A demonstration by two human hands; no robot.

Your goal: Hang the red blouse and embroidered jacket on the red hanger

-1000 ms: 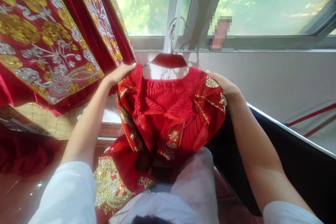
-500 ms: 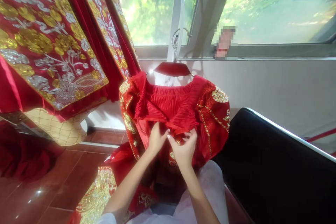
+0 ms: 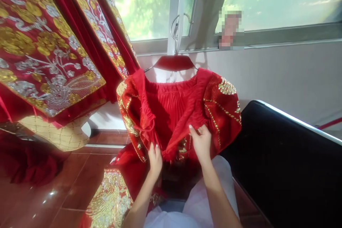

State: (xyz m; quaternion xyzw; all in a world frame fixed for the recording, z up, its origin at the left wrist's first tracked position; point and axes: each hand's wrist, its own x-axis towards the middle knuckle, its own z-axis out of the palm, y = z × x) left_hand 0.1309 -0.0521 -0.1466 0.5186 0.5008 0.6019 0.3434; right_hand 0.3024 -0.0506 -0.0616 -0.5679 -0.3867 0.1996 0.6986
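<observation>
A red dress with a gathered neckline and gold-embroidered puffed sleeves hangs in front of me on a red hanger. My left hand pinches the left edge of its front opening, low down. Higher up on the other side, my right hand has thumb and fingers closed on the right edge of the opening. Between my hands the front parts in a V, and the pleated red inside shows. Gold embroidery peeks out just left of my right hand.
More red garments with gold and silver sequins hang at the left. A dress form stands beneath them. A black panel with a pale edge fills the right. Behind the hanger is a window. An embroidered skirt hangs low by my legs.
My hands have moved apart, left hand down and left, right hand to the right. The front opening has spread wider between them.
</observation>
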